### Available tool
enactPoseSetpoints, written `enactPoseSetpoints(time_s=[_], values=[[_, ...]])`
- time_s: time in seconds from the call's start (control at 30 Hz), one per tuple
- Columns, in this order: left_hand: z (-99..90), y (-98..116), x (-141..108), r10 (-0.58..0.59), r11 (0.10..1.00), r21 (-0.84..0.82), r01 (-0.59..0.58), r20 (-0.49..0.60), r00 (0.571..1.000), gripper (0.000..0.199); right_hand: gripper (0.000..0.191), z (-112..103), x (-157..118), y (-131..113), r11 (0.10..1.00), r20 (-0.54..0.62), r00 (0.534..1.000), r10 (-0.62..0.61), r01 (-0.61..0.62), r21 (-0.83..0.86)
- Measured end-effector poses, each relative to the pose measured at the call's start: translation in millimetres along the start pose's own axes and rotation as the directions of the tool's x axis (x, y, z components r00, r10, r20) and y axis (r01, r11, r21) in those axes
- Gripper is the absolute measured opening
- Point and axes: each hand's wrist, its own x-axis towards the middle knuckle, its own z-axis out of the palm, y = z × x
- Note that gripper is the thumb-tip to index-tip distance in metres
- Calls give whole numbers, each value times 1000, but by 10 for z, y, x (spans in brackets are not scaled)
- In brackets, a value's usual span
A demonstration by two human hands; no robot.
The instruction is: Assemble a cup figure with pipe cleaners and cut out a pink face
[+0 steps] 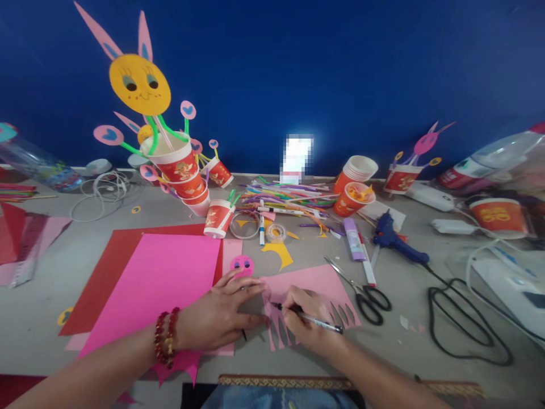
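Observation:
My right hand [304, 318] is closed round a black pen [321, 324], its tip touching the light pink paper [315, 282], which has pointed shapes cut out along its near edge. My left hand [221, 312] lies spread, its fingers reaching the left edge of that paper. A small round pink face [242, 264] with two eyes shows just beyond the left fingertips. Under my left wrist, which wears a red bead bracelet, lies a bright pink sheet [157, 284] on top of a red sheet [100, 261].
Black scissors [368, 301] lie right of the paper, with a blue glue gun [395, 241] and its looped cord beyond. A glue stick [353, 238], tape rolls, coloured pipe cleaners [289, 196] and decorated paper cups [219, 217] stand or lie farther back. A blue wall rises behind.

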Motion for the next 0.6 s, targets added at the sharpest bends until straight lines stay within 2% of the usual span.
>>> enactPoseSetpoints(time_s=[0.6], values=[[-29, 1, 4, 7, 1000, 6, -7, -12, 1000, 51, 14, -13, -13, -38, 999, 29, 999, 12, -13, 33]])
